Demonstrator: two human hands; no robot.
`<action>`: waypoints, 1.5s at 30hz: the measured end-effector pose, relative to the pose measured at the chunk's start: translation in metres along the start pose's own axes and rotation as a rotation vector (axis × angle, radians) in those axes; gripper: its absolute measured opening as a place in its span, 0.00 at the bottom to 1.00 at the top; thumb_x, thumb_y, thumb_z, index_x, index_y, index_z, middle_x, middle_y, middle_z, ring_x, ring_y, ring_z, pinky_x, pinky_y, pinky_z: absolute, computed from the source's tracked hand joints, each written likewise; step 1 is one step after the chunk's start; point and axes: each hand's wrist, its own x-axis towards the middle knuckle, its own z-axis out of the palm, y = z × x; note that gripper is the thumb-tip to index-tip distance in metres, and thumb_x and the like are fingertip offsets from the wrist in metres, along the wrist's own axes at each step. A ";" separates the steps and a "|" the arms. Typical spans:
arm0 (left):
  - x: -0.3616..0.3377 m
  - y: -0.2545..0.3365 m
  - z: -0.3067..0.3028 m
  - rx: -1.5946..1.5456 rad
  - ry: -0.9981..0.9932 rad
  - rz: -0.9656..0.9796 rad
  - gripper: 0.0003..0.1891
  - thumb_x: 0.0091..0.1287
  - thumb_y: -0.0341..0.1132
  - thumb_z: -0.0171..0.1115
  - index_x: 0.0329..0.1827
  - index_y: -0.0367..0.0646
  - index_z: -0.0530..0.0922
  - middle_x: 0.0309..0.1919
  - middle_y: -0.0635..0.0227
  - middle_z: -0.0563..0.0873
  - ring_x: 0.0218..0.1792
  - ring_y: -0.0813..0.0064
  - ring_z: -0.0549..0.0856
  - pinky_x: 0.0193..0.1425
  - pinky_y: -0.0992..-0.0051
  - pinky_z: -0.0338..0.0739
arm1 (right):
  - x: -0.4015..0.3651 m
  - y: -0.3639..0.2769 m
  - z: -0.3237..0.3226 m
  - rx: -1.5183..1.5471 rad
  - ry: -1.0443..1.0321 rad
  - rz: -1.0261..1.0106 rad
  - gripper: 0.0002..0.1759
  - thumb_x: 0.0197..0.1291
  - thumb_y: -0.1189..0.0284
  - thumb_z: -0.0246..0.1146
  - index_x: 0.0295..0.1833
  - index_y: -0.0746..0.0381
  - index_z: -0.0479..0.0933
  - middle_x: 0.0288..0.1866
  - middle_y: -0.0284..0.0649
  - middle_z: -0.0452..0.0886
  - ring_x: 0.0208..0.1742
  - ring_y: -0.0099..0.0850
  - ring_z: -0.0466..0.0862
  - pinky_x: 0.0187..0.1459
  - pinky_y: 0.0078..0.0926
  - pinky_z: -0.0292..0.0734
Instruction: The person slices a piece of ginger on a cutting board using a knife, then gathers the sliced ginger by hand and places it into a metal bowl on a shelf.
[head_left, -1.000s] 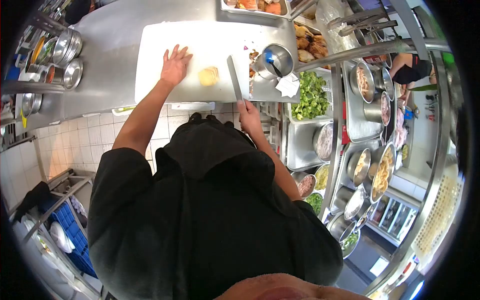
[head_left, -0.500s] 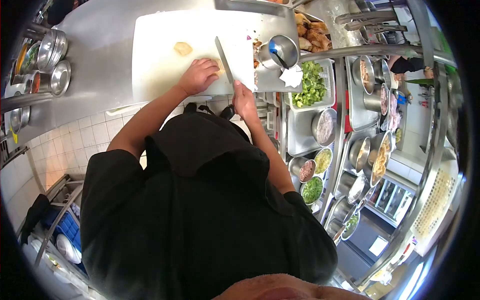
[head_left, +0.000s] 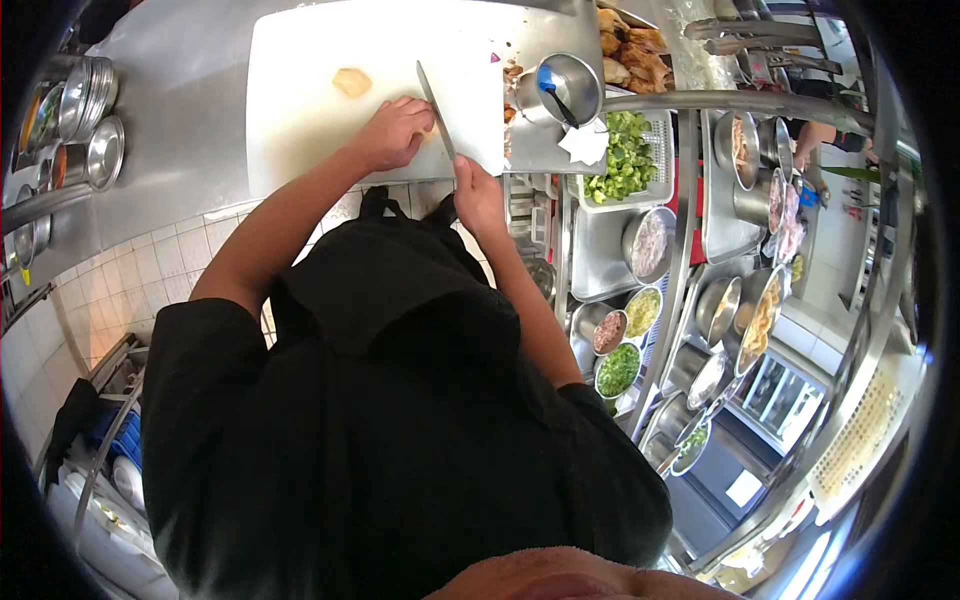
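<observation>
A kitchen knife [head_left: 436,108] lies edge-on over the white cutting board [head_left: 300,50], its tip pointing away from me. My right hand [head_left: 478,195] is closed round its handle at the board's near edge. Left of the blade, my left hand [head_left: 395,135] presses down with curled fingers on a pale yellow piece of food, mostly hidden under them. The fingertips are close beside the blade. Farther up the board sits another pale yellow chunk [head_left: 351,82], resembling a peeled potato, apart from both hands.
Right of the board stand a metal pot [head_left: 570,85] with a blue-headed brush and a basket of chopped green vegetables [head_left: 625,160]. Several food bowls fill the racks beyond a metal rail [head_left: 740,101]. Stacked metal bowls [head_left: 105,150] stand left. Another person's arm [head_left: 815,140] shows far right.
The view has shifted slightly, so board and hands appear a little farther left. The knife stays in my right hand, and my left hand still presses beside the blade.
</observation>
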 end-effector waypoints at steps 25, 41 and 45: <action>-0.008 0.001 0.010 -0.005 0.067 -0.045 0.11 0.61 0.23 0.64 0.45 0.46 0.80 0.53 0.67 0.84 0.59 0.60 0.81 0.60 0.59 0.74 | 0.036 -0.010 0.014 -0.051 0.015 -0.084 0.29 0.82 0.52 0.49 0.57 0.66 0.83 0.49 0.65 0.84 0.56 0.66 0.82 0.57 0.52 0.78; -0.009 0.003 0.008 0.011 0.088 -0.041 0.10 0.62 0.23 0.64 0.44 0.45 0.80 0.50 0.67 0.84 0.56 0.60 0.82 0.59 0.60 0.74 | 0.042 -0.016 -0.005 -0.023 -0.086 -0.038 0.29 0.82 0.50 0.50 0.56 0.66 0.83 0.49 0.66 0.84 0.56 0.67 0.82 0.56 0.54 0.79; -0.013 0.003 0.011 0.010 0.143 -0.029 0.10 0.61 0.24 0.64 0.44 0.45 0.80 0.50 0.67 0.84 0.56 0.60 0.82 0.59 0.60 0.74 | 0.019 0.006 0.004 -0.031 0.017 -0.114 0.28 0.82 0.51 0.50 0.57 0.65 0.83 0.48 0.65 0.84 0.54 0.67 0.82 0.54 0.55 0.78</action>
